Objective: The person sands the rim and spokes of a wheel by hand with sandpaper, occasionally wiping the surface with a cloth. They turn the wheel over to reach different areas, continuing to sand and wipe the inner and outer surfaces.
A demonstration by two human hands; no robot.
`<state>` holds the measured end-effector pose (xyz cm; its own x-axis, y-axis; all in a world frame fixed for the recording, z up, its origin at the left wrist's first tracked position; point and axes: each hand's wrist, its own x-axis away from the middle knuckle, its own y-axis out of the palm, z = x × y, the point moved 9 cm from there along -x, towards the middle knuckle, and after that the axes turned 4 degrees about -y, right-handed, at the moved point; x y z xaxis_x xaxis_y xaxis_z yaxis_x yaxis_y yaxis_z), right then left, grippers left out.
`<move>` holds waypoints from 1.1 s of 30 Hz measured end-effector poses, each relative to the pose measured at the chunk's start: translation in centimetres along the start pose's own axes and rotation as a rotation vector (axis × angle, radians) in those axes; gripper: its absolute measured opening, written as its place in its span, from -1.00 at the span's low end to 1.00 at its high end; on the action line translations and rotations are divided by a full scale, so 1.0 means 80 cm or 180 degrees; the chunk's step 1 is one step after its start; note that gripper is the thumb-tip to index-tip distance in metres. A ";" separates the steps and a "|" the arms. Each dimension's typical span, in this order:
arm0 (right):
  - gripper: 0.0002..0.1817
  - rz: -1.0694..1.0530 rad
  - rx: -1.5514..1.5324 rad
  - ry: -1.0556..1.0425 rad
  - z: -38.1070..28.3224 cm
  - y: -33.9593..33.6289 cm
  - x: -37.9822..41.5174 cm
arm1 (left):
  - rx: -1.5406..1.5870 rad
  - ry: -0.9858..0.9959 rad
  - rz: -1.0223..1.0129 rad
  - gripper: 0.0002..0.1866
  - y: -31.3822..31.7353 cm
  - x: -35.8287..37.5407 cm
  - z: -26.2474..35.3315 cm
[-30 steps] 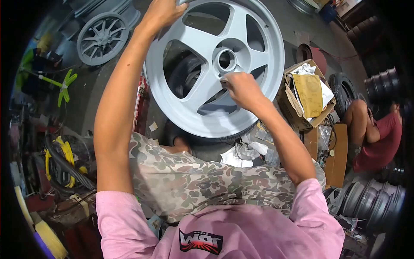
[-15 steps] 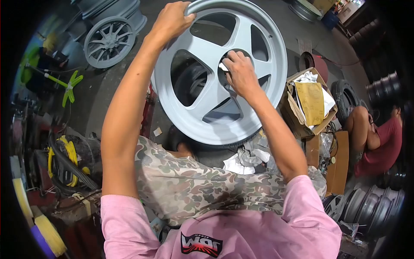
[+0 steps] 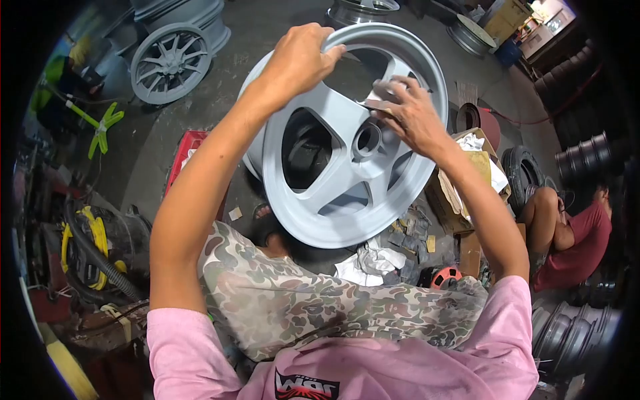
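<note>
A light grey five-spoke wheel rim (image 3: 343,143) stands tilted in front of my knees, its round centre hole facing me. At the upper left of its outer edge, my left hand (image 3: 304,57) is closed around the lip. My right hand (image 3: 408,113) is over a spoke just above and right of the centre hole, slightly blurred, its fingers bent around a small whitish piece that I cannot identify. Part of that piece shows by the fingertips.
An open carton (image 3: 450,207) with papers is at the right, near a tire (image 3: 523,167) and a seated person in a red shirt (image 3: 579,240). White cloth (image 3: 371,263) lies below the rim. Another grey rim (image 3: 171,63) stands upper left; a red crate (image 3: 189,152) is left.
The rim has tilted and shifted slightly down and right. My right hand has moved from the centre hole to a spoke at its upper right, while my left hand keeps the edge.
</note>
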<state>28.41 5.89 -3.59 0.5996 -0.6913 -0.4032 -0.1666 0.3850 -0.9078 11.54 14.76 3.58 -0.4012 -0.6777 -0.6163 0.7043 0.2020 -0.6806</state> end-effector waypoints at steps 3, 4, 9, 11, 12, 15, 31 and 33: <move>-0.53 0.0086 0.1091 0.0037 0.034 -0.034 0.003 | 0.0440 -0.0102 -0.0061 -0.64 0.003 0.014 0.031; -0.63 0.0198 0.1288 0.0327 0.048 -0.045 0.007 | 0.0458 -0.0081 -0.0067 -0.64 0.006 0.018 0.042; -0.63 -0.0422 -0.0657 0.1065 -0.013 0.008 0.066 | 0.0871 -0.0162 -0.0196 -0.68 0.010 0.042 0.083; -0.62 -0.0466 -0.0739 0.1071 -0.010 0.000 0.078 | 0.0984 0.0055 -0.0086 -0.68 0.011 0.051 0.104; -0.62 -0.0450 -0.0341 0.0797 0.007 -0.006 0.081 | 0.0973 0.0083 -0.0109 -0.68 0.014 0.055 0.112; -0.65 0.0000 0.0258 0.0692 0.018 -0.020 0.076 | 0.0765 0.0197 -0.0026 -0.65 0.014 0.061 0.127; -0.73 0.1043 -0.0647 0.0613 -0.074 -0.018 0.087 | 0.1524 -0.0454 -0.0448 -0.59 0.013 0.070 0.108; -0.72 0.0063 -0.0610 0.1318 -0.052 0.008 0.068 | 0.1522 -0.0324 -0.0338 -0.59 0.008 0.067 0.111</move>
<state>28.28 -0.17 -6.80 0.2380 -0.8861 -0.3977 -0.3401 0.3075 -0.8887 15.06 4.97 3.34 -0.4427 -0.7474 -0.4954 0.8619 -0.2023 -0.4650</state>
